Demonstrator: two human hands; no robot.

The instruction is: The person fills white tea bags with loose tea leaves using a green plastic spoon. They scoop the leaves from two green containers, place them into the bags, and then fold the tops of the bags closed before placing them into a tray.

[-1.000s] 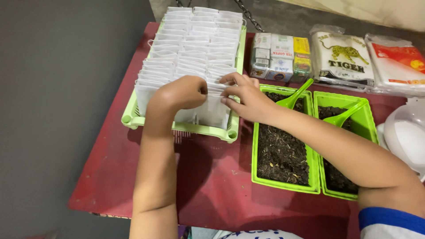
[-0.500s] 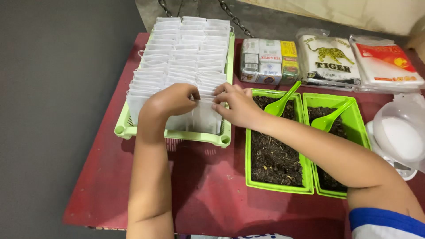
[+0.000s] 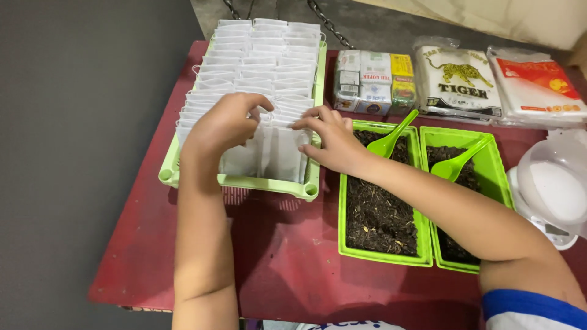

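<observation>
My left hand [image 3: 226, 125] and right hand [image 3: 327, 137] rested on the front row of white paper sachets [image 3: 269, 153], fingers [image 3: 260, 102] curled and pinching the sachet tops. The sachets stood upright in a light green basket [image 3: 241, 181] on the red counter [image 3: 287, 256]. Just right sat two green trays of dark tea leaves [image 3: 376, 214], each with a green scoop [image 3: 391, 140].

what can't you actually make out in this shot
Head view, the only one:
- Front row of white sachets: tops hidden by the left hand and right hand, so the grip cannot be told.
- Far green tray: near corner covered by the right forearm.
- White lidded container: cut off by the right edge.
- Chains: cut off by the top edge.
</observation>
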